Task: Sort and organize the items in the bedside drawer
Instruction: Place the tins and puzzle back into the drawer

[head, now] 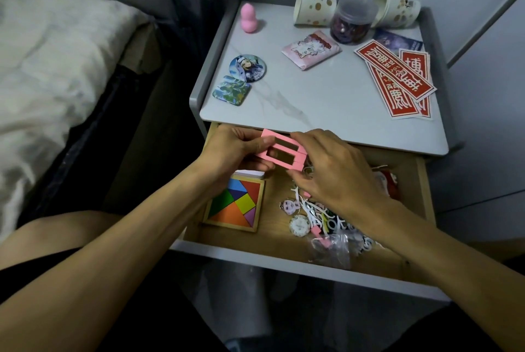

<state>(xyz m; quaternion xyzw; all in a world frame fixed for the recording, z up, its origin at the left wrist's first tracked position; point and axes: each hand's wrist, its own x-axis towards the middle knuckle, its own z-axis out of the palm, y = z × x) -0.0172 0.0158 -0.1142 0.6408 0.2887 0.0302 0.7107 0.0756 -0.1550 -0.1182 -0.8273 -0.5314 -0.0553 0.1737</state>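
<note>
The wooden bedside drawer (298, 262) is pulled open below me. Over its back part both hands hold flat pink rectangular frames (279, 150) stacked together. My left hand (233, 153) grips their left end with thumb on top. My right hand (338, 172) pinches their right end. In the drawer lie a colourful tangram puzzle (234, 205) at the left and a heap of stickers, pink clips and a small plastic bag (326, 226) at the right. A white card stack peeks out above the tangram, partly hidden by my left hand.
The nightstand top (326, 96) carries a pink sponge (249, 17), two badges (240, 79), a cat-print packet (311, 49), two tipped paper cups (312, 8), a jar (352, 20) and red paper strips (397, 79). A bed (56, 67) lies at the left.
</note>
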